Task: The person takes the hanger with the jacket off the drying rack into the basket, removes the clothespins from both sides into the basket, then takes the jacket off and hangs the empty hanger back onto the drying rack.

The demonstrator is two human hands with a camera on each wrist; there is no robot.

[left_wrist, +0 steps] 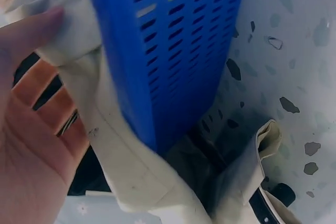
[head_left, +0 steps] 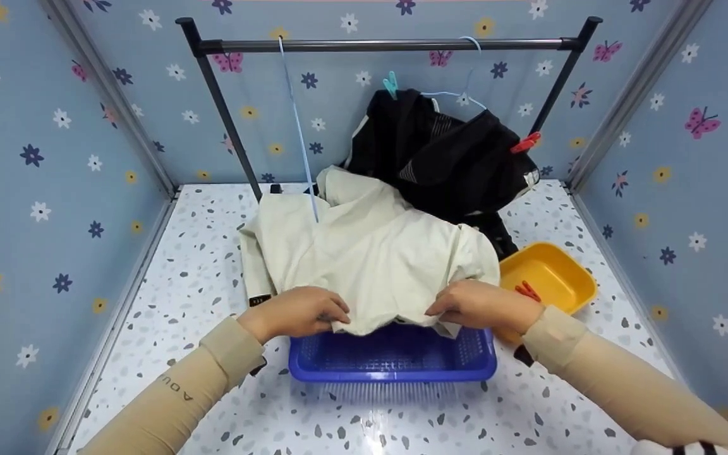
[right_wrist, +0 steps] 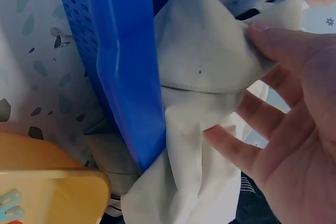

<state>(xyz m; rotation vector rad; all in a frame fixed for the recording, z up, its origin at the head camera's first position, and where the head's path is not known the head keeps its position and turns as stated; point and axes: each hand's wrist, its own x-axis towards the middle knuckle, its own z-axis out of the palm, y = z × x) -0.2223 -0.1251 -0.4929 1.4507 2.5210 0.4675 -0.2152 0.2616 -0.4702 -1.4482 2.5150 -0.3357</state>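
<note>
A cream garment [head_left: 370, 246] is spread over the back part of a blue perforated basket [head_left: 395, 377]. My left hand [head_left: 304, 309] pinches its near edge on the left, thumb on top and fingers beneath. On the right, my right hand [head_left: 481, 302] pinches the same edge between thumb and fingers. In the right wrist view, the cloth [right_wrist: 210, 61] folds over beside the basket's wall. A light blue hanger [head_left: 301, 139] hooks on the rail, and its lower end reaches the garment.
A dark rack [head_left: 376, 45] stands at the back. Black clothing [head_left: 440, 151] hangs there on another blue hanger, with a teal clothespin [head_left: 390, 84] and a red one [head_left: 526, 143]. A yellow bin [head_left: 547, 272] holding clothespins sits right of the basket. Patterned walls enclose both sides.
</note>
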